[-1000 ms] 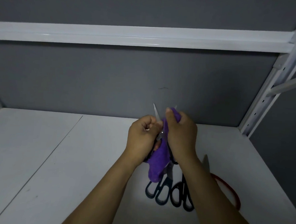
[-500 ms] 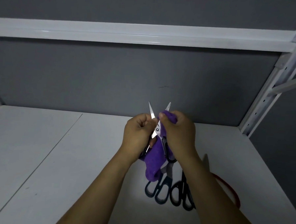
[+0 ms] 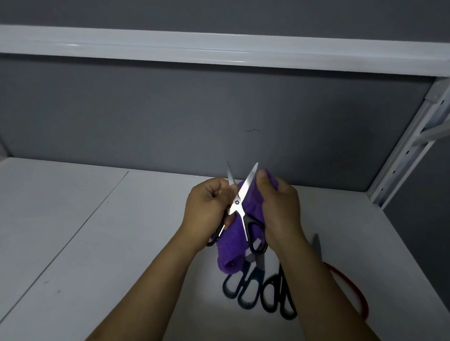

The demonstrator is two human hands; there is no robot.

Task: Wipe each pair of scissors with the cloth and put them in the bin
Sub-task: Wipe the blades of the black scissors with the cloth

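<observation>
A small pair of black-handled scissors (image 3: 243,197) is held up above the white shelf, blades spread in a V with tips pointing up. My left hand (image 3: 206,208) grips its left handle and blade. My right hand (image 3: 279,209) holds a purple cloth (image 3: 231,246) that hangs behind the scissors and covers part of the right blade. On the shelf below lie a dark blue-handled pair (image 3: 243,288) and a black-handled pair (image 3: 280,295), partly hidden by the cloth and my right forearm. No bin is in view.
A red-handled tool (image 3: 353,289) lies at the right, mostly behind my right forearm. The white shelf surface (image 3: 84,241) runs wide to the left. A grey back wall, an upper shelf rail (image 3: 225,49) and a white upright post (image 3: 412,154) bound the space.
The scissors' blades have swung apart from nearly together into a wide V. My right hand with the cloth has shifted a little to the right, baring the right blade.
</observation>
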